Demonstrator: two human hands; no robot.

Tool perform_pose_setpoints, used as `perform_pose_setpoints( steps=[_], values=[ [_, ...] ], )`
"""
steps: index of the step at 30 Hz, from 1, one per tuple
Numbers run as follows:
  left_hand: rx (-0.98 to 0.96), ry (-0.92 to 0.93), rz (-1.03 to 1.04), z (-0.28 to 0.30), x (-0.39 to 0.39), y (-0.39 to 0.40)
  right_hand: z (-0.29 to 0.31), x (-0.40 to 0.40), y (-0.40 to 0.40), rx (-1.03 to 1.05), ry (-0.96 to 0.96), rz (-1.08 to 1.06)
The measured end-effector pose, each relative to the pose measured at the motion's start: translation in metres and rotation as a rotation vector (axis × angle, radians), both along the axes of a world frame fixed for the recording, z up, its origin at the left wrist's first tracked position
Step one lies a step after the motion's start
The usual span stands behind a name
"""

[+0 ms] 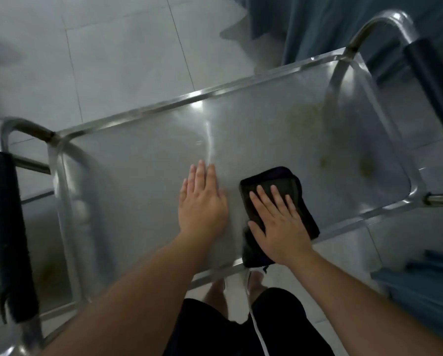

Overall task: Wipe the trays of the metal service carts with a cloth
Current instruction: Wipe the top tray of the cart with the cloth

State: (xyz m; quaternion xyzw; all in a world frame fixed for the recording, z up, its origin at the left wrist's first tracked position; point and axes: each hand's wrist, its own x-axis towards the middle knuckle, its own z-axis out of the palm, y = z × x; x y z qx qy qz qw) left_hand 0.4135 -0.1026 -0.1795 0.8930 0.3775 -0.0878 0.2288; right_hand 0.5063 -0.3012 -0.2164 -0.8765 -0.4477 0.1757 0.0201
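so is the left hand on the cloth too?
No, only the right hand presses flat on the dark cloth; the left hand rests bare on the tray beside it.

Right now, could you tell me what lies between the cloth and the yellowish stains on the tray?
In the head view, only bare tray separates the cloth from the stains.

Pale tiled floor [117,60]; teal curtain [330,24] at far right.
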Motion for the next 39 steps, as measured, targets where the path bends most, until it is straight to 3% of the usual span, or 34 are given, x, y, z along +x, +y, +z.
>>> perform_pose_setpoints(
  steps=[8,16,22,29,31,35,39],
  values=[
    [0.103,-0.015,0.249,-0.042,0.024,-0.030,-0.007,0.019,-0.018,0.058,0.029,0.100],
    [0.194,-0.054,0.282,-0.057,0.025,-0.031,0.002,0.170,-0.114,0.003,-0.056,0.164],
    [0.210,-0.047,0.286,-0.055,0.028,-0.032,0.013,0.257,-0.141,-0.076,-0.103,-0.292],
    [0.237,-0.049,0.299,-0.055,0.030,-0.033,0.002,0.180,-0.039,0.012,-0.092,-0.860],
    [0.240,-0.045,0.296,-0.055,0.030,-0.032,0.002,0.138,0.005,0.045,-0.074,-0.755],
    [0.242,-0.027,0.291,-0.055,0.029,-0.031,-0.005,0.078,0.067,0.101,-0.035,-0.163],
    [0.233,-0.019,0.274,-0.055,0.027,-0.031,-0.009,0.107,0.071,0.118,-0.001,0.376]
  ],
)
